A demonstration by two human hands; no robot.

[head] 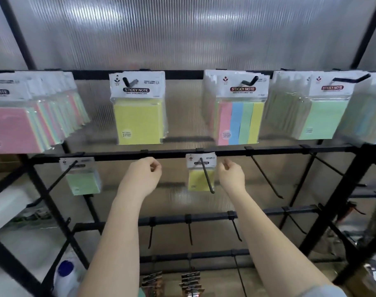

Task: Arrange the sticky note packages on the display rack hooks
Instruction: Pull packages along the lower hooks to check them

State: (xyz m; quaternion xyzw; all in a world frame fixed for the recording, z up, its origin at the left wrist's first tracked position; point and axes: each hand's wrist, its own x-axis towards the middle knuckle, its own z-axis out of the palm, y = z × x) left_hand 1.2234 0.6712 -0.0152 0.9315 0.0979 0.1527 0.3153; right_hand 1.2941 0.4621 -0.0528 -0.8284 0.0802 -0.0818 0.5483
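Hanging between the two raised hands in the head view, a small yellow sticky note package [201,175] sits on a hook [206,176] of the middle rail [172,155]. The hook's long axis runs from the rail out toward the viewer and down, its tip ending below the pack's lower edge. The package itself hangs flat, its printed card at the rail and the yellow pad below.

The right hand [232,175] is just beside the package on its right, fingers loosely curled with thumb and forefinger close together, and it holds nothing. The left hand [143,175] is farther off to the left, also loosely curled and empty. Both are level with the pack, apart from it. The right hand is the nearer one.

Left of the left hand, a green package [82,179] hangs on another middle-rail hook. To the right, bare hooks [266,177] stick out from the same rail. The top rail carries fuller rows: a pink-fronted stack [22,123], a yellow pack [138,123], a striped multicolour pack [238,123] and green packs [324,118].

I judge the yellow pack already seated, so any next package would have to slide along a hook's axis from its tip toward the rail. The bare hooks lie on the right hand's side.
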